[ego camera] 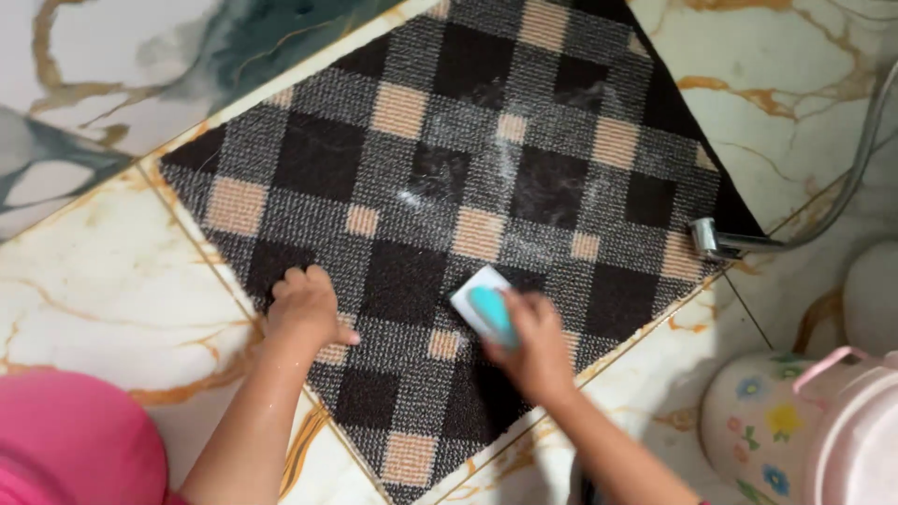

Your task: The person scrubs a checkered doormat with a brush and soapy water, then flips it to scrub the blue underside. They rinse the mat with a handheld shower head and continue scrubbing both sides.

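On the checked mat (pixel 440 215), the right hand (pixel 538 351) grips a white-and-teal brush (pixel 486 310). Beside it, the left hand (pixel 304 309) presses the mat's edge, fingers curled.

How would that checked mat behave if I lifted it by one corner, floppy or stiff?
Probably floppy: the checked mat lies thin and flat on the marble floor. White foamy streaks suggest it is wet, so likely heavy for its size. It may slide on the glossy tile; the left hand presses it while the right hand holds the brush.
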